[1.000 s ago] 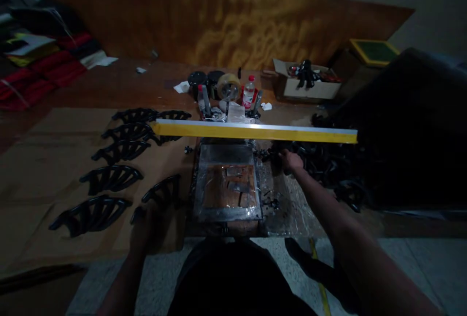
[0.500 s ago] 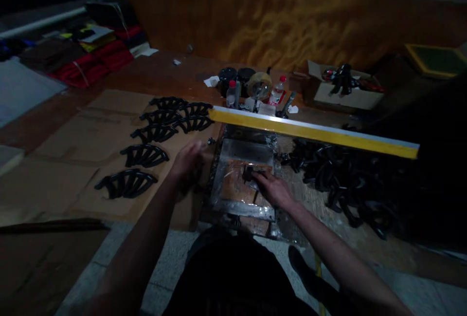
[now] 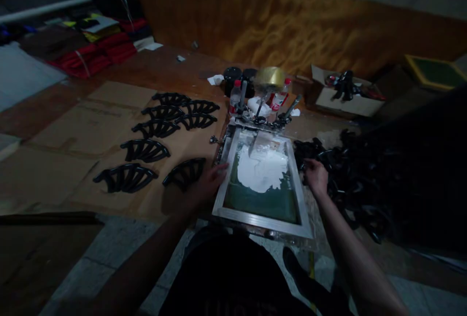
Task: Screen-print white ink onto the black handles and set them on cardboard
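Observation:
A silver-edged screen-printing frame [image 3: 262, 219] lies flat in front of me. White ink [image 3: 257, 170] covers much of its green mesh, with a pale squeegee blade [image 3: 260, 143] at the far end. My left hand [image 3: 211, 182] is at the frame's left side, fingers stretched out towards its edge. Just beyond that hand, a black ribbed, fan-shaped piece [image 3: 184, 172] rests on cardboard. My right hand [image 3: 315, 177] is right of the frame, beside a heap of black parts [image 3: 339, 170]. Its fingers are curled in; what they hold, if anything, is too dark to make out.
More black fan-shaped pieces [image 3: 126, 178] lie in rows on the cardboard [image 3: 69, 131]. Behind the frame stand red-capped bottles [image 3: 235, 97], dark jars [image 3: 232, 77] and a tape roll [image 3: 270, 77]. An open carton [image 3: 346, 99] sits back right, folded red cloth [image 3: 98, 55] back left.
The frame has swung down from its raised position to lie flat over the base. My left hand moved right to its edge, uncovering a black piece. My right hand left the base for the right side.

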`<state>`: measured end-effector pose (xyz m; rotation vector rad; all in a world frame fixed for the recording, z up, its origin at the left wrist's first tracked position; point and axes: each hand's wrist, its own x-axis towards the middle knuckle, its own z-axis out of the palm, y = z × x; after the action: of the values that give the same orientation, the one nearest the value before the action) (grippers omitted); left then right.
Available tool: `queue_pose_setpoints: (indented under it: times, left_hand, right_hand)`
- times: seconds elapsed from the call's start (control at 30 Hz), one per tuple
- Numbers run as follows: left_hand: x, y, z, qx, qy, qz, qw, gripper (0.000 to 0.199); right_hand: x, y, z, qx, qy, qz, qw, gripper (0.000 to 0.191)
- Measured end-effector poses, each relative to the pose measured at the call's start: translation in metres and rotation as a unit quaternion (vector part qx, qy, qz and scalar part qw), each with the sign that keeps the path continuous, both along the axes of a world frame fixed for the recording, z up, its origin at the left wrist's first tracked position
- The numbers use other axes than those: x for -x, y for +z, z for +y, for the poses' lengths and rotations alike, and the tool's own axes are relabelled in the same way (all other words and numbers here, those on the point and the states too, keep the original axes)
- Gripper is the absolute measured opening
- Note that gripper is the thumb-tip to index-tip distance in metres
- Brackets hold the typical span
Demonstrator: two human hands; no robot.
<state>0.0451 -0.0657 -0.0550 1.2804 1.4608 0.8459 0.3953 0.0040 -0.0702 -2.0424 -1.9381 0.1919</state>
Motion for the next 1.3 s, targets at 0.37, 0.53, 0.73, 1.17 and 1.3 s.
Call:
queue_pose_setpoints:
  times: [0.37,0.53,0.73,1.17,1.3]
  left_hand:
    - [-0.001,-0.089,0.001,0.01,-0.03,0.034,0.999,0.061]
    - [-0.002,-0.09,-0.002,0.022,-0.01,0.033,0.999,0.059]
    - [-0.005,-0.077,-0.002,0.042,-0.001,0.011,0.999,0.056]
    - [0.002,-0.01,0.002,-0.006,0.02,0.008,1.0,0.054]
    - [-0.006,0.041,0.024,-0.099,0.067,-0.024,0.993,0.047]
  right_hand:
    - [0.125,0.029,-0.007,0.135,0.261,-0.153,0.943,0.023]
    - [0.1,0.023,-0.04,0.138,0.432,-0.113,0.884,0.031]
    - [0.102,0.012,-0.036,0.048,0.371,-0.09,0.923,0.028]
    - [0.078,0.056,0.056,-0.033,0.191,0.035,0.98,0.05]
    - [0.0,0.053,0.069,-0.08,0.045,0.094,0.991,0.042]
